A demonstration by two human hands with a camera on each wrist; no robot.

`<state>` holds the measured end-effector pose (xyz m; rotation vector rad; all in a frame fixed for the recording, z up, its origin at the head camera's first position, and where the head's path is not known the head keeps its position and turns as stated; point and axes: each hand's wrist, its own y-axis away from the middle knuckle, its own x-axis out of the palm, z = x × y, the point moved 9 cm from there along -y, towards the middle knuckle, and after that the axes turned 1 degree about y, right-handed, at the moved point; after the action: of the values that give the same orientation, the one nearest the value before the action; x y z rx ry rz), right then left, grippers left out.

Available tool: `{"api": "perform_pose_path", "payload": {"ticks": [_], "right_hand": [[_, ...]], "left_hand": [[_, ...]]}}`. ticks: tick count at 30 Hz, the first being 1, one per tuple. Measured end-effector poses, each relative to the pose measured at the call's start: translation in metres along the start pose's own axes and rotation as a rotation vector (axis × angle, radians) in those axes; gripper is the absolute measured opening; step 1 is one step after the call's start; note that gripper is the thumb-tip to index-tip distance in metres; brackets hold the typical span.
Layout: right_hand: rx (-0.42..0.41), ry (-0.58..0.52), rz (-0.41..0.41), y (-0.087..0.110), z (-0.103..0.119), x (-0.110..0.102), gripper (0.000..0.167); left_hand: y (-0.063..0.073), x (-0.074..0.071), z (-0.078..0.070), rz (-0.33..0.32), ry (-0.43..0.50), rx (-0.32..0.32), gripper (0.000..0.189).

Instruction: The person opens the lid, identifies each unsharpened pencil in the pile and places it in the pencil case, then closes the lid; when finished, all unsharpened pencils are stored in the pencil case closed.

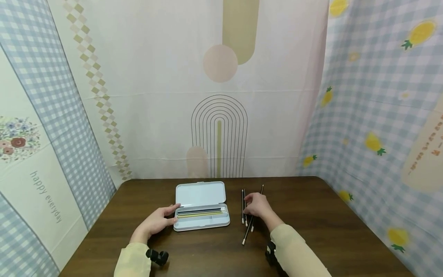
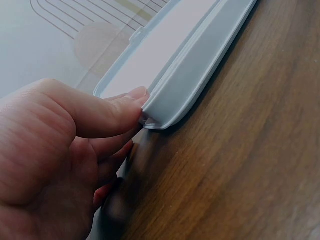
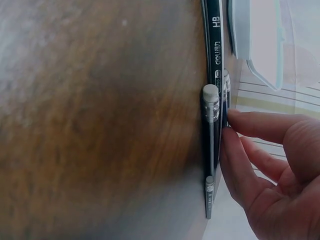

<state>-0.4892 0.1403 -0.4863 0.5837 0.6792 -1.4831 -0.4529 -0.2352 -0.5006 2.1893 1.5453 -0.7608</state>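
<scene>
A light blue pencil case [image 1: 195,223] lies with its lid [image 1: 200,194] raised at the back. Inside it are several dark pencils and a yellow one [image 1: 200,215]. My left hand [image 1: 156,221] grips the case's left end, thumb at the front corner and fingers along the side. To the right of the case, several black pencils with white erasers lie loosely, some crossing. My right hand [image 1: 258,206] reaches down among them, thumb and finger pinching a black pencil [image 3: 226,82]. Another black pencil, printed HB [image 3: 215,30], lies beside those fingers in the right wrist view.
The brown wooden table [image 1: 194,254] ends at a patterned cloth backdrop [image 1: 155,127]. Checked cloths hang at both sides. A crossing pencil [image 1: 245,236] points toward the table's front. Each wrist carries a black camera mount.
</scene>
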Motion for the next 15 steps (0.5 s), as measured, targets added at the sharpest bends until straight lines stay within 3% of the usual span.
{"api": "perform_pose_path", "payload": {"ticks": [15], "right_hand": [[-0.001, 0.110, -0.060, 0.009, 0.011, -0.002, 0.043]], "left_hand": [[-0.001, 0.001, 0.004, 0.011, 0.004, -0.006, 0.061]]}}
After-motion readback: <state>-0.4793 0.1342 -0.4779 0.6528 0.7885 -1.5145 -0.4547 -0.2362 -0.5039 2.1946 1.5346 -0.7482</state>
